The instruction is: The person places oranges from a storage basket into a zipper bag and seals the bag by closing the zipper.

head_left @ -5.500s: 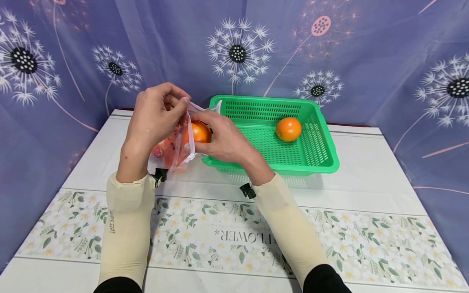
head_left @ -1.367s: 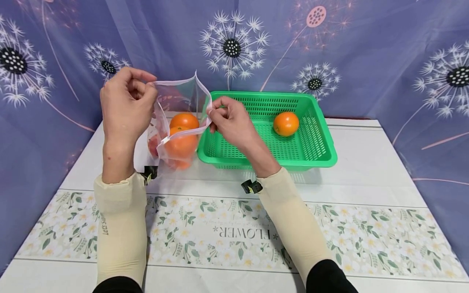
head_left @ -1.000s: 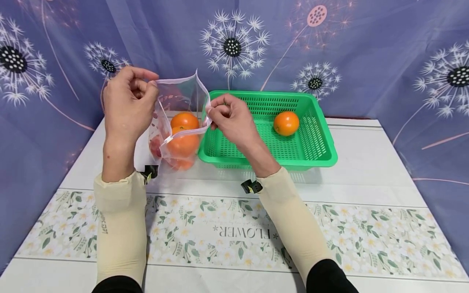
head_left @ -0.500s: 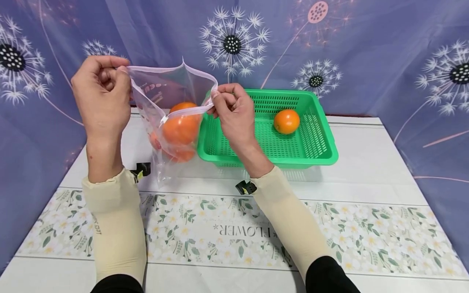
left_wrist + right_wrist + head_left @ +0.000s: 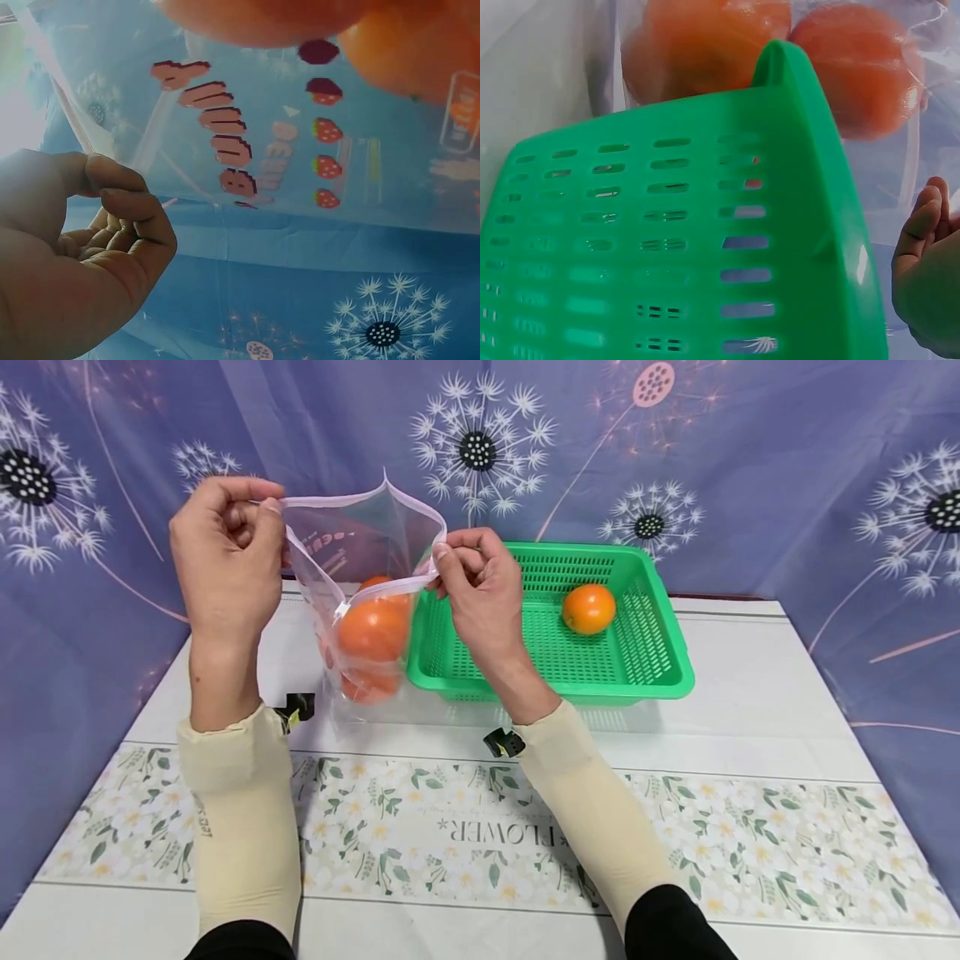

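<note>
A clear zipper bag (image 5: 322, 589) with a pale pink rim and printed strawberries holds several oranges (image 5: 372, 631). Its mouth gapes between the two hands. The left hand (image 5: 225, 560) pinches the rim's left corner; in the left wrist view the left hand (image 5: 90, 247) shows thumb and index finger together at the bag's edge. At the opposite side, the right hand (image 5: 483, 597) pinches the rim, partly in front of the green basket. Only part of the right hand (image 5: 934, 270) enters the right wrist view. A white slider (image 5: 342, 609) sits on the near rim.
A green slotted basket (image 5: 551, 689) stands right of the bag, close against it, with one orange (image 5: 588, 609) inside toward its right end. A floral-printed cover (image 5: 480, 868) lies over the table. Behind hangs a purple dandelion curtain (image 5: 337, 418).
Earlier the right hand held an orange at the bag's mouth; that orange is now inside, and the hand pinches the rim. Both hands have risen and spread the mouth wider.
</note>
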A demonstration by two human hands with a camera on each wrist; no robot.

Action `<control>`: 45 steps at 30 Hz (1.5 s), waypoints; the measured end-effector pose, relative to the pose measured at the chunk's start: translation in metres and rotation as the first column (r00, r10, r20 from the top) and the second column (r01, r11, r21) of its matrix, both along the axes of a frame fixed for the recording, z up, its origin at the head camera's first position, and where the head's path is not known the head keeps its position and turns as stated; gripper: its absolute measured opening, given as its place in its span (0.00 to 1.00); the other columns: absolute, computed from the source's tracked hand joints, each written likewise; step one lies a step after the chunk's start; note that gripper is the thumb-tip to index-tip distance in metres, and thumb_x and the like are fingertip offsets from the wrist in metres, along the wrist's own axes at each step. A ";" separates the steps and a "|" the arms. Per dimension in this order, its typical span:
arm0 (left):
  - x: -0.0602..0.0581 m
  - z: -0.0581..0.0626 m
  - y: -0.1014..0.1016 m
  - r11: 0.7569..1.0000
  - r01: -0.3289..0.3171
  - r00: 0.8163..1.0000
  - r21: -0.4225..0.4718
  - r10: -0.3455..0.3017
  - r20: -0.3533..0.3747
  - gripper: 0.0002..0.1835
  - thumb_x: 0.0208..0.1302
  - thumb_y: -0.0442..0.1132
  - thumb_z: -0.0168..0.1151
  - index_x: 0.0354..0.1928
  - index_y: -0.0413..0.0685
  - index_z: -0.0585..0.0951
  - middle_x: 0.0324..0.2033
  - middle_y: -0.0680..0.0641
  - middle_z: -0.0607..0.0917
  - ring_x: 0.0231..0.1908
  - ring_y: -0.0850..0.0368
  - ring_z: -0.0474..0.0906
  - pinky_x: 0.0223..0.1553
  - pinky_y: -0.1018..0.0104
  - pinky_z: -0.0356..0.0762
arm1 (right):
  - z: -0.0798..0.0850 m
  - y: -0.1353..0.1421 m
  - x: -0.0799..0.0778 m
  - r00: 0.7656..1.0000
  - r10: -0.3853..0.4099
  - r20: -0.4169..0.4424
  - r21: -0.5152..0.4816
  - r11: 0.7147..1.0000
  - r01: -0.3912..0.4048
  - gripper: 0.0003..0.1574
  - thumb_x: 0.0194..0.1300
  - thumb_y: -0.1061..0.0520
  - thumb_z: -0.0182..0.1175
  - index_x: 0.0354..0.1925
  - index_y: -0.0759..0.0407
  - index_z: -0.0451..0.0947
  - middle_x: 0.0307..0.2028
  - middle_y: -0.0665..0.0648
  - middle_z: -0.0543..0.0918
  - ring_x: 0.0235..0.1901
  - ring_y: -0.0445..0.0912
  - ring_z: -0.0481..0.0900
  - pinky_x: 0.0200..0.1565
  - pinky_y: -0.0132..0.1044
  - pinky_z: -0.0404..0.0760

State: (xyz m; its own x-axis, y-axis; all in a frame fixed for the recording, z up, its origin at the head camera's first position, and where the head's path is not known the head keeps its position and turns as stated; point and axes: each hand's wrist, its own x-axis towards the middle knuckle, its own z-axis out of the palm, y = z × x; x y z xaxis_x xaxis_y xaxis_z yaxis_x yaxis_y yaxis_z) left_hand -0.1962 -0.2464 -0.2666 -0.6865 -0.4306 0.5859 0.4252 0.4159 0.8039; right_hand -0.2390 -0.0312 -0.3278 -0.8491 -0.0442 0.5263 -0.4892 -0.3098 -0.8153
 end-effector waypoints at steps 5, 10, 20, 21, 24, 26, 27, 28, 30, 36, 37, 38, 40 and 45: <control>-0.004 -0.002 0.002 1.000 0.018 1.000 0.001 -0.018 0.007 0.10 0.74 0.30 0.58 0.46 0.44 0.88 0.20 0.55 0.78 0.16 0.63 0.72 0.25 0.75 0.74 | 0.001 0.003 -0.002 1.000 -0.010 0.023 0.049 0.999 0.009 0.04 0.77 0.68 0.60 0.46 0.70 0.77 0.28 0.51 0.88 0.25 0.51 0.82 0.33 0.37 0.83; -0.005 -0.006 0.002 0.999 0.033 0.999 -0.011 -0.033 0.027 0.10 0.75 0.31 0.58 0.48 0.44 0.87 0.20 0.54 0.78 0.17 0.61 0.73 0.24 0.73 0.74 | -0.001 0.003 -0.004 0.998 -0.022 0.051 0.068 0.998 0.018 0.05 0.77 0.67 0.60 0.47 0.71 0.77 0.28 0.53 0.88 0.27 0.56 0.82 0.33 0.37 0.83; -0.005 -0.008 0.004 0.992 0.051 0.993 -0.118 -0.037 0.116 0.10 0.75 0.34 0.60 0.52 0.43 0.87 0.19 0.59 0.78 0.17 0.65 0.72 0.23 0.73 0.70 | -0.001 0.004 -0.005 0.992 0.015 0.126 0.114 0.993 -0.030 0.04 0.77 0.67 0.60 0.46 0.69 0.79 0.26 0.53 0.87 0.25 0.52 0.82 0.31 0.37 0.81; -0.005 -0.008 0.004 0.990 0.051 0.992 -0.131 -0.034 0.125 0.11 0.75 0.34 0.60 0.52 0.43 0.87 0.19 0.59 0.78 0.17 0.65 0.72 0.22 0.73 0.69 | -0.001 0.005 -0.005 0.990 0.021 0.142 0.123 0.992 -0.038 0.04 0.77 0.67 0.60 0.46 0.69 0.79 0.26 0.53 0.87 0.25 0.53 0.81 0.31 0.37 0.80; -0.006 -0.009 0.005 0.987 0.050 0.990 -0.150 -0.029 0.140 0.11 0.75 0.34 0.60 0.52 0.42 0.87 0.19 0.61 0.78 0.17 0.66 0.71 0.21 0.73 0.66 | -0.001 0.008 -0.005 0.984 0.029 0.176 0.149 0.987 -0.056 0.03 0.77 0.66 0.61 0.46 0.68 0.80 0.26 0.54 0.87 0.26 0.57 0.81 0.29 0.37 0.79; -0.007 -0.009 0.006 0.986 0.043 0.990 -0.158 -0.020 0.143 0.11 0.74 0.34 0.60 0.52 0.42 0.87 0.19 0.61 0.78 0.16 0.67 0.71 0.21 0.73 0.65 | -0.001 0.010 -0.006 0.981 0.030 0.192 0.169 0.984 -0.063 0.03 0.77 0.66 0.60 0.46 0.67 0.80 0.26 0.54 0.87 0.26 0.58 0.80 0.29 0.36 0.78; -0.007 -0.010 0.006 0.986 0.039 0.990 -0.162 -0.015 0.143 0.11 0.75 0.35 0.60 0.52 0.42 0.87 0.18 0.62 0.78 0.16 0.67 0.71 0.21 0.73 0.64 | 0.000 0.011 -0.006 0.979 0.030 0.199 0.181 0.981 -0.067 0.03 0.77 0.66 0.61 0.46 0.66 0.80 0.26 0.55 0.87 0.26 0.58 0.80 0.28 0.36 0.78; -0.007 -0.010 0.007 0.985 0.033 0.990 -0.169 -0.009 0.141 0.11 0.75 0.35 0.60 0.52 0.43 0.87 0.18 0.62 0.78 0.16 0.67 0.71 0.21 0.73 0.64 | 0.001 0.011 -0.006 0.978 0.028 0.206 0.190 0.979 -0.068 0.03 0.77 0.65 0.61 0.46 0.65 0.80 0.26 0.55 0.87 0.26 0.58 0.81 0.29 0.36 0.78; -0.007 -0.010 0.008 0.984 0.029 0.991 -0.179 -0.005 0.135 0.11 0.75 0.35 0.60 0.52 0.42 0.88 0.18 0.62 0.78 0.16 0.67 0.71 0.21 0.73 0.63 | 0.001 0.013 -0.006 0.975 0.022 0.221 0.209 0.976 -0.069 0.04 0.77 0.65 0.61 0.47 0.65 0.81 0.27 0.56 0.87 0.26 0.55 0.81 0.29 0.36 0.79; -0.007 -0.010 0.010 0.985 0.039 0.991 -0.169 -0.016 0.136 0.11 0.76 0.35 0.60 0.52 0.41 0.87 0.18 0.60 0.78 0.17 0.66 0.71 0.20 0.72 0.62 | 0.001 0.016 -0.007 0.968 0.008 0.250 0.227 0.972 -0.067 0.05 0.77 0.64 0.62 0.47 0.64 0.82 0.28 0.57 0.86 0.26 0.52 0.82 0.31 0.38 0.80; -0.007 -0.011 0.011 0.985 0.042 0.990 -0.167 -0.018 0.139 0.11 0.76 0.35 0.59 0.52 0.41 0.87 0.18 0.60 0.78 0.17 0.66 0.71 0.21 0.72 0.63 | 0.001 0.016 -0.008 0.967 0.007 0.254 0.228 0.971 -0.067 0.05 0.77 0.64 0.62 0.47 0.64 0.82 0.28 0.57 0.86 0.27 0.52 0.82 0.31 0.37 0.80; -0.007 -0.011 0.011 0.985 0.043 0.990 -0.167 -0.019 0.141 0.11 0.76 0.35 0.59 0.52 0.41 0.87 0.18 0.60 0.78 0.17 0.66 0.71 0.21 0.72 0.63 | 0.001 0.017 -0.008 0.967 0.008 0.257 0.228 0.971 -0.069 0.05 0.77 0.64 0.62 0.47 0.64 0.82 0.28 0.57 0.86 0.27 0.52 0.82 0.31 0.37 0.79; -0.007 -0.011 0.011 0.985 0.046 0.989 -0.167 -0.022 0.144 0.11 0.76 0.35 0.59 0.52 0.41 0.87 0.18 0.60 0.78 0.17 0.66 0.72 0.21 0.72 0.64 | 0.001 0.017 -0.008 0.965 0.011 0.262 0.229 0.971 -0.074 0.05 0.76 0.64 0.63 0.47 0.64 0.82 0.28 0.56 0.86 0.27 0.52 0.82 0.31 0.36 0.79; -0.008 -0.012 0.011 0.984 0.047 0.989 -0.174 -0.021 0.145 0.12 0.76 0.35 0.59 0.52 0.41 0.87 0.18 0.60 0.78 0.17 0.66 0.72 0.20 0.72 0.64 | 0.001 0.020 -0.009 0.966 -0.002 0.259 0.231 0.971 -0.060 0.04 0.76 0.64 0.62 0.47 0.64 0.81 0.28 0.56 0.85 0.26 0.50 0.82 0.31 0.36 0.80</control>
State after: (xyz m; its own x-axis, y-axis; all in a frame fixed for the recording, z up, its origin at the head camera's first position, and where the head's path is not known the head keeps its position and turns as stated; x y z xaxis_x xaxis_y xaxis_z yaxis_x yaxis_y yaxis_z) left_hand -0.2038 -0.2351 -0.2781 -0.7809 -0.3041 0.5457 0.3280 0.5438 0.7724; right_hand -0.2482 -0.0113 -0.3269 -0.9502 -0.1669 0.2630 -0.2480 -0.1055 -0.9630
